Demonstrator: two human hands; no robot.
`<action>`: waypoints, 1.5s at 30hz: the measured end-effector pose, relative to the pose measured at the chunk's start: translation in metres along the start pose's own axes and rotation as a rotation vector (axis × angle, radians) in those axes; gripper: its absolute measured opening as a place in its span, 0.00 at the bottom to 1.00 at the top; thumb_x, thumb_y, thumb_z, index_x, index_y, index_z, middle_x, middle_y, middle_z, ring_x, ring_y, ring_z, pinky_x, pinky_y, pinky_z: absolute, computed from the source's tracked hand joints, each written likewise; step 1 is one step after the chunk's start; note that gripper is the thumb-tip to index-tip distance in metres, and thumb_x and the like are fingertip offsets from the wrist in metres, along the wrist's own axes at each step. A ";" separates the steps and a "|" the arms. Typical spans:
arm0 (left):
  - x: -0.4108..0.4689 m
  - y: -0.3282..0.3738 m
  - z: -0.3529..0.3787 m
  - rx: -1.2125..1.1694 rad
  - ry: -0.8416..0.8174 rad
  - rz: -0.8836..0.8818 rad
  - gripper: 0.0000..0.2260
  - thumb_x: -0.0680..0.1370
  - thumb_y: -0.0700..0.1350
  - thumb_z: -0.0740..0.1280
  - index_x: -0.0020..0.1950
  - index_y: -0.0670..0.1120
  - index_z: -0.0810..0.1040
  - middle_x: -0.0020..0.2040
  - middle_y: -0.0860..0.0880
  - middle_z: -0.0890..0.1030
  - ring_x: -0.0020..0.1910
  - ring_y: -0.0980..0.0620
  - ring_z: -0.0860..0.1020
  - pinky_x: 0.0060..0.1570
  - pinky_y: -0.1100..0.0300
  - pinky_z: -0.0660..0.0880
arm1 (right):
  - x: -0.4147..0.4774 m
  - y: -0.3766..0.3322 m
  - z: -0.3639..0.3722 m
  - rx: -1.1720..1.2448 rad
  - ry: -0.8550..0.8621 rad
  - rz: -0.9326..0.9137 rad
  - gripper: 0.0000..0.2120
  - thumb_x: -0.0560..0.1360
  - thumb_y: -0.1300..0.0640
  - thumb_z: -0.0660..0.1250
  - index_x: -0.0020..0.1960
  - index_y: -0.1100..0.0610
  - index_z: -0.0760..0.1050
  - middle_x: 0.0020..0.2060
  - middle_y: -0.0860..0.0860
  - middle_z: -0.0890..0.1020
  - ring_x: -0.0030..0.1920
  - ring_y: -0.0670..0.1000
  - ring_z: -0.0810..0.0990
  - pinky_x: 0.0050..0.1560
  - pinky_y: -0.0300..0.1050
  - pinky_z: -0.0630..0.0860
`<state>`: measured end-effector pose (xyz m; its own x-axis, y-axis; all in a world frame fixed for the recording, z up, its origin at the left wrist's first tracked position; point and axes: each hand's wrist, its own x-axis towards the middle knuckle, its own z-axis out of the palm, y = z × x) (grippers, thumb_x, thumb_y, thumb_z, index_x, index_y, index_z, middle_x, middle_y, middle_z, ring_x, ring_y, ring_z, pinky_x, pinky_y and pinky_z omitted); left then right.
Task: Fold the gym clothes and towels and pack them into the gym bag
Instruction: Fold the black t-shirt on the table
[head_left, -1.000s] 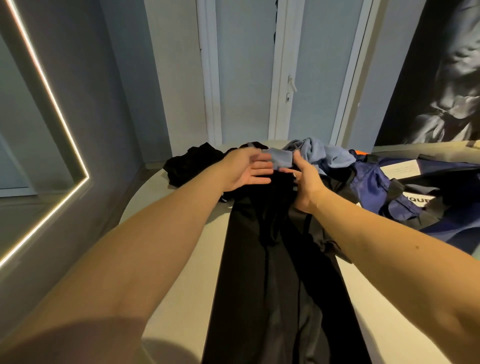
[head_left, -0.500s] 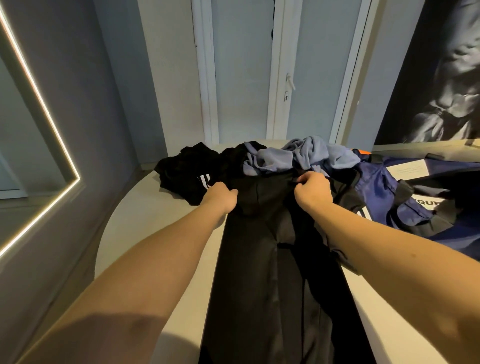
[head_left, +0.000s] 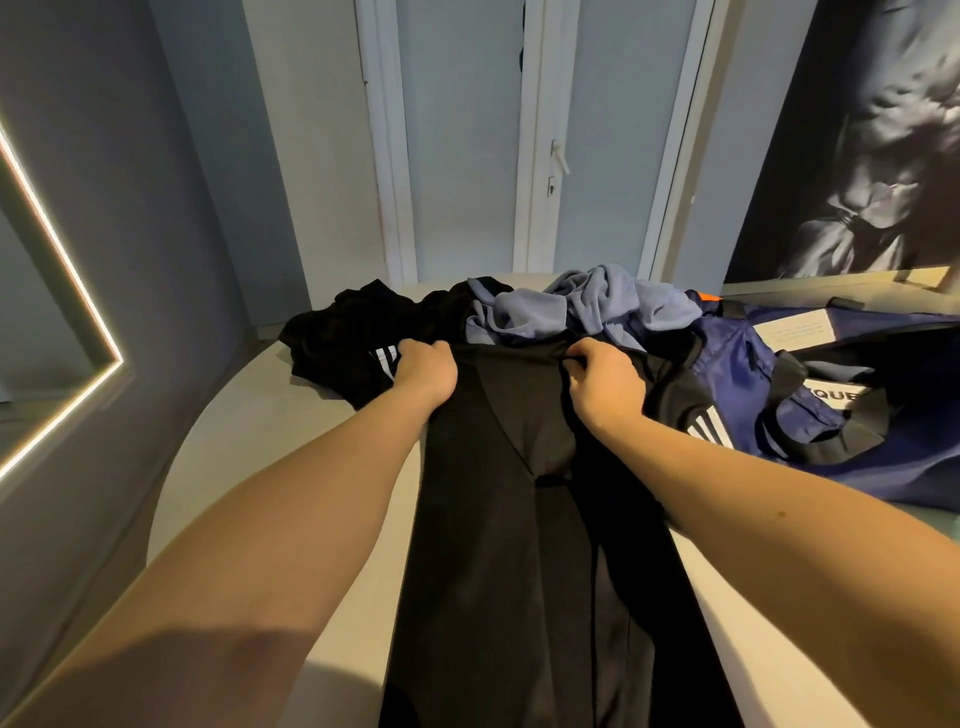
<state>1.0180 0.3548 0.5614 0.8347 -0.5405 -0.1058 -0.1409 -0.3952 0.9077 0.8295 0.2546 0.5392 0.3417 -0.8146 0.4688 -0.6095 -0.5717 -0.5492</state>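
Note:
Long black trousers (head_left: 519, 545) lie stretched down the middle of the pale round table (head_left: 249, 415), waistband at the far end. My left hand (head_left: 423, 366) grips the waistband's left corner and my right hand (head_left: 602, 376) grips its right corner, fingers curled into the cloth. Just beyond the waistband sits a crumpled light-blue towel (head_left: 597, 306). A black garment with white stripes (head_left: 348, 343) is bunched at the far left. On the right lies the navy gym bag (head_left: 831, 395), with another black striped piece (head_left: 696, 410) against it.
The table's curved edge falls away on the left toward a grey wall with a lit mirror frame (head_left: 62, 322). White door frames (head_left: 540, 156) stand behind the table. A dark poster (head_left: 872, 145) hangs at the right above a ledge.
Both hands drew back from the blue towel and spread apart to take hold of the trousers' waistband corners. The view dipped slightly, and more of the striped black garment shows.

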 end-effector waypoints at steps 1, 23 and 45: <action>0.002 0.002 0.000 -0.008 0.025 0.006 0.22 0.85 0.46 0.55 0.75 0.35 0.59 0.65 0.37 0.74 0.60 0.40 0.75 0.55 0.49 0.71 | 0.001 -0.001 0.002 -0.010 -0.007 -0.006 0.07 0.81 0.55 0.64 0.56 0.51 0.79 0.53 0.50 0.83 0.53 0.56 0.79 0.46 0.50 0.74; 0.011 -0.028 0.024 0.280 -0.174 0.204 0.37 0.74 0.50 0.76 0.76 0.41 0.62 0.71 0.41 0.71 0.69 0.38 0.72 0.66 0.47 0.72 | -0.003 0.020 0.019 -0.355 -0.301 0.099 0.21 0.74 0.49 0.67 0.63 0.58 0.70 0.63 0.60 0.72 0.66 0.63 0.67 0.61 0.57 0.72; -0.159 -0.001 0.064 0.561 -0.408 0.539 0.09 0.74 0.52 0.72 0.52 0.52 0.79 0.51 0.50 0.82 0.51 0.47 0.80 0.56 0.49 0.79 | -0.058 0.095 -0.115 -0.295 -0.309 0.512 0.19 0.72 0.55 0.74 0.56 0.63 0.73 0.53 0.62 0.78 0.55 0.65 0.78 0.52 0.56 0.78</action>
<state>0.8515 0.3940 0.5514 0.3387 -0.9398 0.0457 -0.7918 -0.2585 0.5533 0.6694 0.2585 0.5398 0.1195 -0.9918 -0.0451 -0.9044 -0.0900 -0.4171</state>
